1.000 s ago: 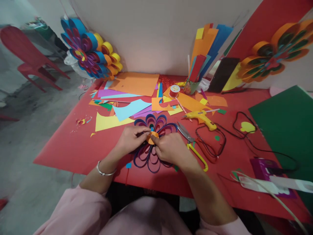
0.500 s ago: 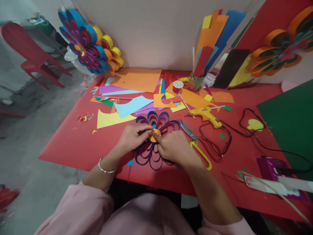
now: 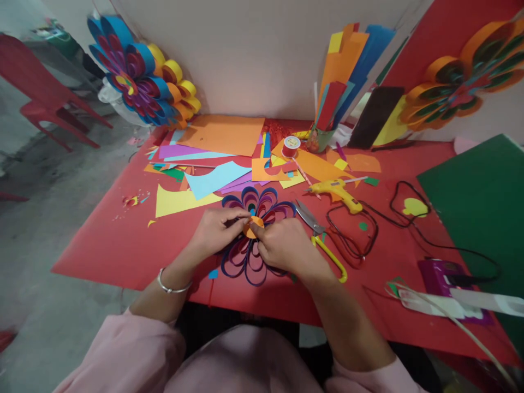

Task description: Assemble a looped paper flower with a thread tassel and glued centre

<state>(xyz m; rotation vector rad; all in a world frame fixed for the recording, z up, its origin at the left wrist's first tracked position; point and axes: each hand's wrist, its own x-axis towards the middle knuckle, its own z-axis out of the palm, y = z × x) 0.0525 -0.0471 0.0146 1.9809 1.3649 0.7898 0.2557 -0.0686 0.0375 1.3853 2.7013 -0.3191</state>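
Observation:
A paper flower (image 3: 266,203) made of looped dark blue, purple and red strips lies flat in front of me. At its centre sits an orange paper circle (image 3: 251,232). My left hand (image 3: 212,232) is closed, its thumb and fingertips pinched together at the circle's upper left edge. From the other side, my right hand (image 3: 286,246) presses its index finger onto the circle, with the other fingers curled in. The two hands hide the flower's left and right petals. Just right of the right hand are scissors (image 3: 331,257) with yellow and red handles, lying open.
On the red table (image 3: 110,245), a yellow glue gun (image 3: 338,192) lies with its black cord looped to the right. Paper scraps (image 3: 216,177), a thread spool (image 3: 291,146) and a cup (image 3: 320,141) of paper strips stand behind. A purple power strip (image 3: 438,278) is at right.
The whole view has shifted slightly, so things appear a little farther left. Both hands keep the same hold at the orange circle.

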